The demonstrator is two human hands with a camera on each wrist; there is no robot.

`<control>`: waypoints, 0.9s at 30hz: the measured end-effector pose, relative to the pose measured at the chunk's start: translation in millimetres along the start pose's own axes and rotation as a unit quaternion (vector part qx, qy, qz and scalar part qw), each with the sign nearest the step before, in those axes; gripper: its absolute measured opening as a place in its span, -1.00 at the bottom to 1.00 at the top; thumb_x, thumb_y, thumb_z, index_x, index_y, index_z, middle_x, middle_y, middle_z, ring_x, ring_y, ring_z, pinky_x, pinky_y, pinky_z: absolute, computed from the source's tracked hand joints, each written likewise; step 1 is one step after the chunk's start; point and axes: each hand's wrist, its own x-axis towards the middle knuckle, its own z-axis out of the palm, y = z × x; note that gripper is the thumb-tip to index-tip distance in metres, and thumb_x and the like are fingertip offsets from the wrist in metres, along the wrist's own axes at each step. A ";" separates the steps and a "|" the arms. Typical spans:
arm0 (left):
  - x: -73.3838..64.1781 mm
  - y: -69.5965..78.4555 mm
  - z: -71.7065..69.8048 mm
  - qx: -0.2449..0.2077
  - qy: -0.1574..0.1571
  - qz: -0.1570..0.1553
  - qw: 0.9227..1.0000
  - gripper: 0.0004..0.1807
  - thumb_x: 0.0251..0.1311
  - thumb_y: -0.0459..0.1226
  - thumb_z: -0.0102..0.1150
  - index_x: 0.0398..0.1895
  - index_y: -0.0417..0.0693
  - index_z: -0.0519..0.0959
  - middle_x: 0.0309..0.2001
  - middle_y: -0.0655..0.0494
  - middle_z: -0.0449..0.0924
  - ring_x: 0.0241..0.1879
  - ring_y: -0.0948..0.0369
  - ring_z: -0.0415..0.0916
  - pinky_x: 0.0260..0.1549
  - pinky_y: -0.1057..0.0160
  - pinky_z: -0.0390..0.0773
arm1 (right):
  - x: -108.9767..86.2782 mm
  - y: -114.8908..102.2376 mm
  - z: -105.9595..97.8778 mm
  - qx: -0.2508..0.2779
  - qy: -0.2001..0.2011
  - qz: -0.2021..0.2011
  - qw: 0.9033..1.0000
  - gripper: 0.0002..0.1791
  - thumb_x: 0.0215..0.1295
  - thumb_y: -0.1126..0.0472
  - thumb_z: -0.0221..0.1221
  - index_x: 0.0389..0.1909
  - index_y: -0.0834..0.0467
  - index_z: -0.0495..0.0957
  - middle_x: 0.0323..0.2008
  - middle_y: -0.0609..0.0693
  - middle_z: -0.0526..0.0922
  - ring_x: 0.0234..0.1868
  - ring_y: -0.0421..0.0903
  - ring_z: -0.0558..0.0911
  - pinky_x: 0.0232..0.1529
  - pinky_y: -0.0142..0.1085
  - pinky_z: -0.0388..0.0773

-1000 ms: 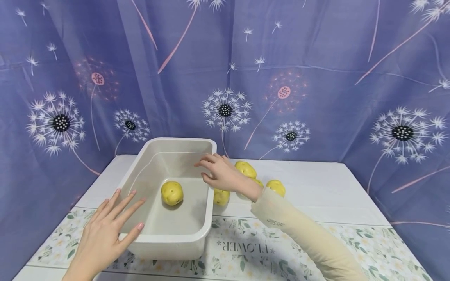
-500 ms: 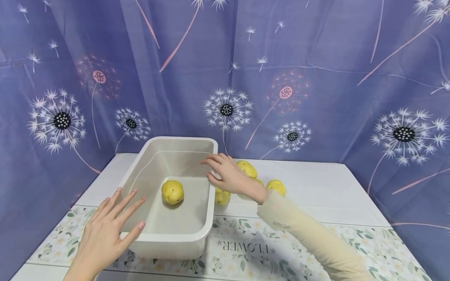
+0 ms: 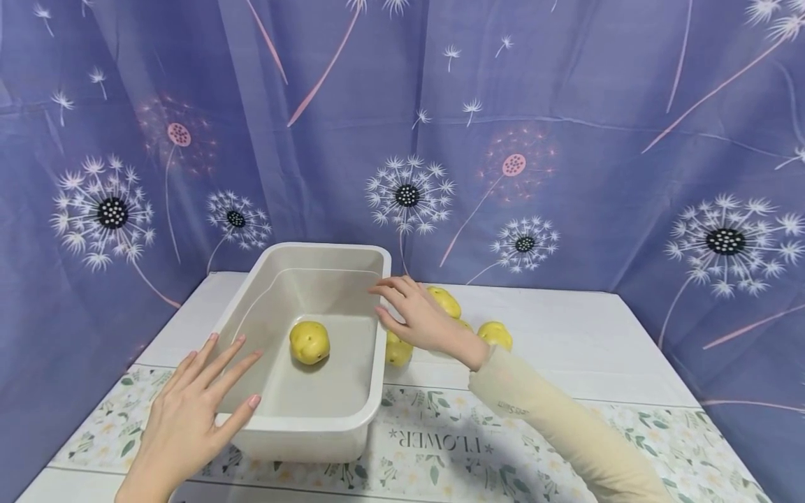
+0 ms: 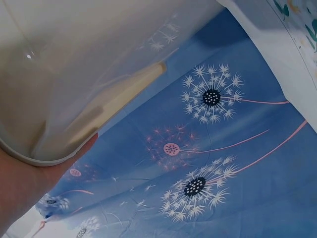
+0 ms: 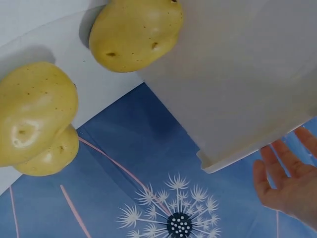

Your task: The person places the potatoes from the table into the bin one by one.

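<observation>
A grey-white plastic tub [image 3: 330, 424] stands left of the middle, with one yellow potato [image 3: 309, 342] on its floor. My left hand [image 3: 189, 412] lies spread over the tub's near left corner, fingers straight; in the left wrist view the hand [image 4: 25, 188] is right at the rim. Over the right rim hovers my right hand [image 3: 418, 314], fingers loosely bent and holding nothing. The right wrist view has its fingertips close to the rim, beside the tub wall [image 5: 223, 84]. Just right of the tub, partly hidden under that hand, sits another potato [image 3: 399, 351].
Several more potatoes lie to the right of the tub: one at the back [image 3: 445, 302], one at the right [image 3: 495, 335], and two overlapping in the right wrist view, the larger potato [image 5: 37, 111] in front. A purple dandelion-print curtain [image 3: 566, 175] closes off the table's back and sides.
My right hand has drawn back a little to the right, from over the tub's inside to its right rim. The left hand and the potatoes have stayed put.
</observation>
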 end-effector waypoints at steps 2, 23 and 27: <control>0.5 0.3 0.0 0.000 -0.001 0.000 1.000 -0.45 -0.03 0.02 0.16 0.12 0.23 0.43 0.18 -0.02 0.39 0.34 0.04 0.05 0.39 0.28 -0.24 | -1.7 1.3 0.5 0.005 0.005 0.000 1.000 -0.66 0.26 0.13 -0.04 0.05 0.07 0.43 0.01 0.01 0.49 0.02 -0.10 0.43 0.01 -0.19 0.41; -0.4 0.7 1.2 -0.001 0.006 0.000 1.000 -0.44 -0.04 0.02 0.16 0.12 0.25 0.42 0.19 0.00 0.38 0.35 0.06 0.04 0.38 0.30 -0.23 | -14.4 10.5 3.9 0.013 -0.005 0.045 0.999 -0.55 0.30 0.04 -0.10 0.15 0.13 0.32 0.09 0.02 0.41 0.13 -0.05 0.39 0.18 -0.13 0.33; -0.2 0.9 0.9 0.000 0.007 0.000 1.000 -0.45 -0.05 0.01 0.17 0.11 0.23 0.43 0.19 0.00 0.38 0.35 0.06 0.04 0.38 0.30 -0.22 | -17.8 12.5 4.0 0.005 -0.006 0.053 0.999 -0.55 0.29 0.05 -0.08 0.14 0.15 0.32 0.09 0.02 0.42 0.10 -0.06 0.41 0.14 -0.16 0.37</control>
